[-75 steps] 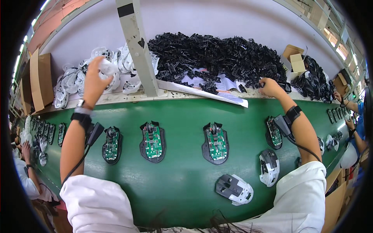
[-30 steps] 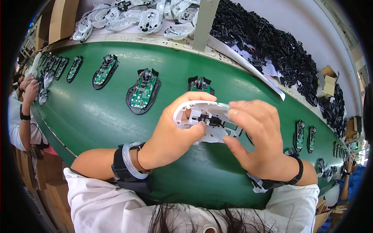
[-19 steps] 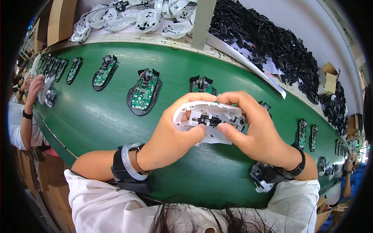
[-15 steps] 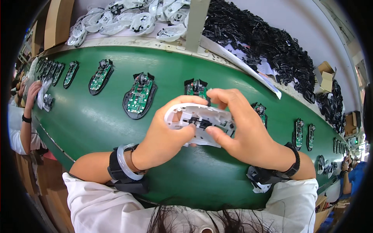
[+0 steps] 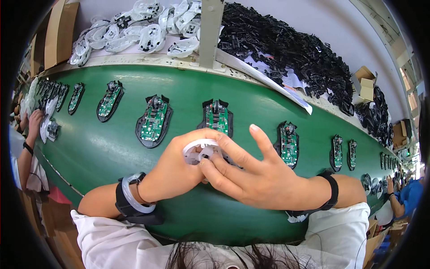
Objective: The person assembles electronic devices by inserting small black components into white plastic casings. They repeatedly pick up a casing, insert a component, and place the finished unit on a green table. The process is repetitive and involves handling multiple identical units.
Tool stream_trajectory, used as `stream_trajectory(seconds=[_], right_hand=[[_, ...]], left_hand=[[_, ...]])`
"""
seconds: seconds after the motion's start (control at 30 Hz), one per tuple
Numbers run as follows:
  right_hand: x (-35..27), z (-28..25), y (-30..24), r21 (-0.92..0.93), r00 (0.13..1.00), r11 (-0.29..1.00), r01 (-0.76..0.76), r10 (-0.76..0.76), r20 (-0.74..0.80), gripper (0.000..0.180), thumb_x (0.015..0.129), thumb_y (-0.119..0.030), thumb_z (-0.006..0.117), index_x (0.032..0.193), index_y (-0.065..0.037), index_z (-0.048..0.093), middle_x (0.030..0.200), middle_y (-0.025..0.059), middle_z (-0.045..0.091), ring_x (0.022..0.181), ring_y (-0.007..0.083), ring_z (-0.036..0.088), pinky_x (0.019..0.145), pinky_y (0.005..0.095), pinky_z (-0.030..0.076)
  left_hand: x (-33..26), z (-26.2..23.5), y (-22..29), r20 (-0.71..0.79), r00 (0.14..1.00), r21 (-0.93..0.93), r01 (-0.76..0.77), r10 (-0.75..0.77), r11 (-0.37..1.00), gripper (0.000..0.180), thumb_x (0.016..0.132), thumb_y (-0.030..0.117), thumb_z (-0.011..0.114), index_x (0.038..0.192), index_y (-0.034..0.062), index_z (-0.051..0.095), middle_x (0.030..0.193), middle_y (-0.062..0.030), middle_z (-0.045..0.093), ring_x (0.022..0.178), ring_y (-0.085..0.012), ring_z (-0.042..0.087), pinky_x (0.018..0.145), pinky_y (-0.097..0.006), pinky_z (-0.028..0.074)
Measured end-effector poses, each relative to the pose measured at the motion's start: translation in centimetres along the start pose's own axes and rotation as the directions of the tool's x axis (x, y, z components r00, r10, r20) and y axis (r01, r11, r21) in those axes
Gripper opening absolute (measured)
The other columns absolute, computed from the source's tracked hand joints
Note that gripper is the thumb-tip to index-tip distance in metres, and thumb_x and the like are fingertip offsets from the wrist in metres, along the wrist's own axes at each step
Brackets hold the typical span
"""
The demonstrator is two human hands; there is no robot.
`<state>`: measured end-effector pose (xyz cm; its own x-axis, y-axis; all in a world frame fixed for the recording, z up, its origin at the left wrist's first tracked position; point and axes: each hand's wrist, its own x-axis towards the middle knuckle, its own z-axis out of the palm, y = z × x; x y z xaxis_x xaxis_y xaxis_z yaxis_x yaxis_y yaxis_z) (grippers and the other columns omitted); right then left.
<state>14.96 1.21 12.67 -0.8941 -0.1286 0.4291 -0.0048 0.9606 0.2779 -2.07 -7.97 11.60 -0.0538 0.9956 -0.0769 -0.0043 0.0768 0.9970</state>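
Both hands meet over the green conveyor belt (image 5: pixel 112 157). The left hand (image 5: pixel 172 168) cups a white plastic mouse shell (image 5: pixel 201 150), its fingers curled round the near side; the right hand (image 5: pixel 255 177) presses two fingers (image 5: pixel 233 152) flat on top of it, the others spread.

Just behind stands a mouse base with green circuit board (image 5: pixel 217 117), with a row of like bases (image 5: pixel 153 121) running left and right along the belt. Past the far edge lie a heap of white shells (image 5: pixel 139 31) and a pile of black parts (image 5: pixel 286 54), split by a grey post (image 5: pixel 209 31). Bare belt lies left of the hands.
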Motion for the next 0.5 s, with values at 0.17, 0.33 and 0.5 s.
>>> stream_trajectory(seconds=[0.17, 0.33, 0.5], right_hand=[[-0.5, -0.5, 6.8, 0.485, 0.977, 0.855, -0.184, 0.215, -0.007, 0.025, 0.083, -0.009, 0.059, 0.108, -0.009, 0.059, 0.107, 0.0050, 0.062, 0.105, 0.0261, 0.058, 0.094, 0.0477, 0.039], [-6.7, 8.6, 23.4, 0.192, 0.689, 0.662, -0.724, 0.705, 0.166, 0.028, 0.074, -0.004, 0.062, 0.102, 0.000, 0.061, 0.099, 0.0204, 0.066, 0.093, 0.0348, 0.063, 0.083, 0.0404, 0.049], [-6.9, 12.2, 24.7, 0.096, 0.656, 0.662, -0.744, 0.695, 0.293, 0.027, 0.073, -0.007, 0.061, 0.100, -0.001, 0.062, 0.090, 0.0211, 0.065, 0.087, 0.0366, 0.062, 0.078, 0.0439, 0.049]], left_hand=[[0.2, -2.2, 0.6, -0.032, 0.996, -0.289, 0.073, -0.086, 0.954, 0.044, 0.076, -0.004, 0.054, 0.119, 0.0017, 0.051, 0.111, -0.0075, 0.060, 0.096, -0.0135, 0.060, 0.075, -0.027, 0.054], [1.4, -2.9, 0.6, 0.343, 0.934, -0.685, 0.322, -0.101, 0.654, 0.066, 0.084, 0.022, 0.063, 0.138, 0.0055, 0.030, 0.117, -0.0127, 0.056, 0.091, -0.0224, 0.063, 0.065, -0.027, 0.054], [0.9, -1.7, 0.6, 0.270, 0.954, -0.403, 0.233, -0.129, 0.885, 0.098, 0.069, 0.031, 0.081, 0.144, 0.0101, 0.021, 0.125, -0.0157, 0.053, 0.118, -0.0269, 0.052, 0.103, -0.041, 0.037]])
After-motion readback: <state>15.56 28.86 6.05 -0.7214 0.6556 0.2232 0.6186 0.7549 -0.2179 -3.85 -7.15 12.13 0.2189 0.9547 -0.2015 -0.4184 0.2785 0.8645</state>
